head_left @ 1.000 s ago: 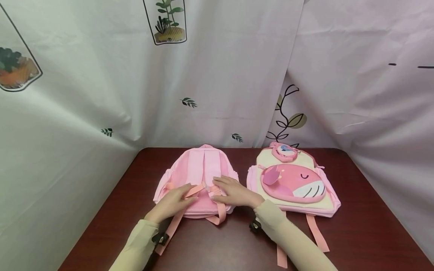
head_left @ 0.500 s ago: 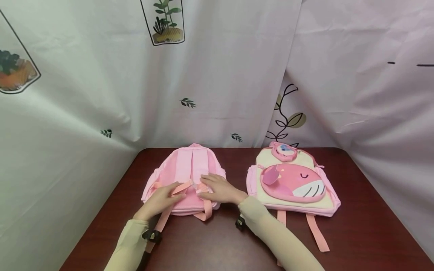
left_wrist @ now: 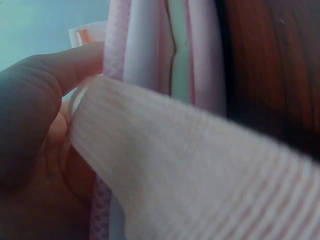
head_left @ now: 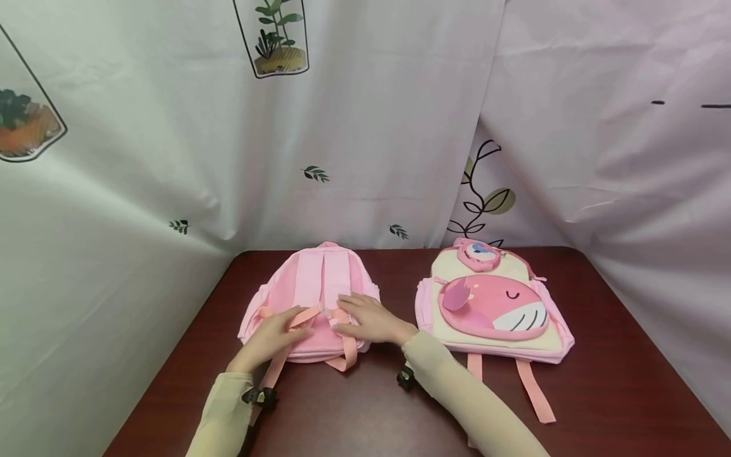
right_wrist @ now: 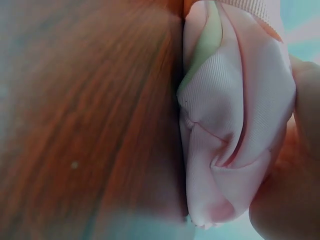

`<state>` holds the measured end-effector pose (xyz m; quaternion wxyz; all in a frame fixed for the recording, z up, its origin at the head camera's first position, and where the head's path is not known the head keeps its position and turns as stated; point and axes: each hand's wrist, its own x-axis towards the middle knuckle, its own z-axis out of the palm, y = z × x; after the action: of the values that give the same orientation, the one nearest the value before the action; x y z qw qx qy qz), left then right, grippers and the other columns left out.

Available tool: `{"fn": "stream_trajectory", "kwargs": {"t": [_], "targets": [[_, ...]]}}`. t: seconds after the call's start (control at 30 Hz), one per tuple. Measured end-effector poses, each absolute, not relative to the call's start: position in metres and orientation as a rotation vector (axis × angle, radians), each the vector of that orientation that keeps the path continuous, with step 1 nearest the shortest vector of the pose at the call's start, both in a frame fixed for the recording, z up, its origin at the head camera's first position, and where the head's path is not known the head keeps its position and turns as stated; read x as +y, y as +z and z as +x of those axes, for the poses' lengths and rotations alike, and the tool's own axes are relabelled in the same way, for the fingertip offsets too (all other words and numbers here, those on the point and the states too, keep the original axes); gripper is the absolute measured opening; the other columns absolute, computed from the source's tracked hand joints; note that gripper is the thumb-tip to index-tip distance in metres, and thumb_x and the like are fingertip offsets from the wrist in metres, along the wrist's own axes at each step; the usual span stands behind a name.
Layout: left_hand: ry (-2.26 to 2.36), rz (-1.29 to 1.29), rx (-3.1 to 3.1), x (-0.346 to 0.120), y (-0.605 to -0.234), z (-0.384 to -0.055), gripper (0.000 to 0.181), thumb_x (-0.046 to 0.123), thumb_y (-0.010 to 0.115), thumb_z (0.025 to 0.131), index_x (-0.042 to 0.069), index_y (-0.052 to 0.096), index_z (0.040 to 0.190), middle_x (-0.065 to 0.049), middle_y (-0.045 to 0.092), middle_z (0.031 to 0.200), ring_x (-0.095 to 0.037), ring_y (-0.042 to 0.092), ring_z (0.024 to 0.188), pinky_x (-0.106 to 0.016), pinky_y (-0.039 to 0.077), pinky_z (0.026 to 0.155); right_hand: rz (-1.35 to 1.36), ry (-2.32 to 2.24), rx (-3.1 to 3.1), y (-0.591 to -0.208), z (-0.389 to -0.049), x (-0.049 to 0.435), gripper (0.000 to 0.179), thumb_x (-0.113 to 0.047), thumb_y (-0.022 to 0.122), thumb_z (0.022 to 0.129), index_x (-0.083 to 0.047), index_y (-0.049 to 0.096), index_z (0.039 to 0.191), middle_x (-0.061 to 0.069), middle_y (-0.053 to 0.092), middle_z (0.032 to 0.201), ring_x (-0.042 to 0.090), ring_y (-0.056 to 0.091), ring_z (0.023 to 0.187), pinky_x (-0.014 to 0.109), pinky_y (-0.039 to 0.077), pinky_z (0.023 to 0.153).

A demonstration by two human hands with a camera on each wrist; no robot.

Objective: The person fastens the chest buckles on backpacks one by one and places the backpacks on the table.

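Observation:
A pink backpack (head_left: 308, 277) lies front-down on the table, its shoulder straps facing up. My left hand (head_left: 267, 338) rests on its lower left part, fingers extended, with a peach webbing strap (head_left: 274, 369) passing beneath the hand. On the lower right part lies my right hand (head_left: 372, 319), fingers stretched over a second webbing strap (head_left: 349, 348) that loops past the bottom edge. Close up in the left wrist view, the ribbed strap (left_wrist: 180, 160) crosses in front of the bag's side. The right wrist view has the bag's folded side (right_wrist: 235, 100) beside my palm.
To the right, a second backpack (head_left: 533, 266) lies front-up, with a pink whale pocket (head_left: 493, 307) and strap ends (head_left: 535, 393) hanging towards me. Both bags are on a dark reddish wooden table (head_left: 354, 419). Pale printed curtains (head_left: 377, 127) enclose the back and sides.
Between one second and half a second ago, both hands and the pink backpack under them shifted left, away from the whale backpack. Since then they have stayed in place.

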<state>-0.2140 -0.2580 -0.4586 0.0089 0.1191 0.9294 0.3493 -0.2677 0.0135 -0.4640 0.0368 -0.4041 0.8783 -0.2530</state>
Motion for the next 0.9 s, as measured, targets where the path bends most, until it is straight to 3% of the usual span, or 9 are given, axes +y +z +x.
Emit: {"fn": "stream_trajectory", "kwargs": {"t": [0.27, 0.4, 0.57, 0.9], "targets": [[1.096, 0.465, 2.957, -0.25, -0.459, -0.212, 0.056, 0.028, 0.078, 0.09, 0.012, 0.059, 0.14, -0.008, 0.063, 0.133, -0.023, 0.059, 0.115, -0.051, 0.045, 0.102, -1.252, -0.777, 2.643, -0.461, -0.257, 0.031, 0.068, -0.046, 0.057, 0.1, -0.008, 0.041, 0.154, 0.007, 0.035, 0.161, 0.025, 0.028, 0.149, 0.045, 0.019, 0.122], [1.085, 0.56, 3.015, -0.244, -0.456, -0.212, 0.054, 0.024, 0.079, 0.089, 0.012, 0.061, 0.138, -0.006, 0.066, 0.129, -0.022, 0.061, 0.111, -0.05, 0.047, 0.099, -1.234, -0.838, 2.623, -0.458, -0.252, 0.044, 0.069, -0.045, 0.06, 0.1, -0.006, 0.041, 0.154, 0.008, 0.037, 0.16, 0.025, 0.032, 0.148, 0.043, 0.024, 0.12], [1.048, 0.628, 3.065, -0.235, -0.454, -0.215, 0.055, 0.023, 0.078, 0.089, 0.005, 0.06, 0.138, -0.013, 0.064, 0.132, -0.029, 0.059, 0.118, -0.053, 0.045, 0.102, -1.209, -0.884, 2.675, -0.454, -0.249, 0.068, 0.068, -0.04, 0.063, 0.099, 0.0, 0.044, 0.15, 0.015, 0.044, 0.154, 0.028, 0.039, 0.143, 0.044, 0.032, 0.116], [0.9, 0.738, 3.213, -0.217, -0.444, -0.219, 0.057, 0.026, 0.08, 0.087, -0.001, 0.06, 0.134, -0.02, 0.06, 0.136, -0.046, 0.044, 0.136, -0.06, 0.03, 0.113, -0.943, -0.934, 2.808, -0.444, -0.246, 0.131, 0.065, -0.04, 0.063, 0.099, -0.003, 0.045, 0.15, 0.015, 0.045, 0.153, 0.031, 0.039, 0.143, 0.048, 0.031, 0.116]]}}
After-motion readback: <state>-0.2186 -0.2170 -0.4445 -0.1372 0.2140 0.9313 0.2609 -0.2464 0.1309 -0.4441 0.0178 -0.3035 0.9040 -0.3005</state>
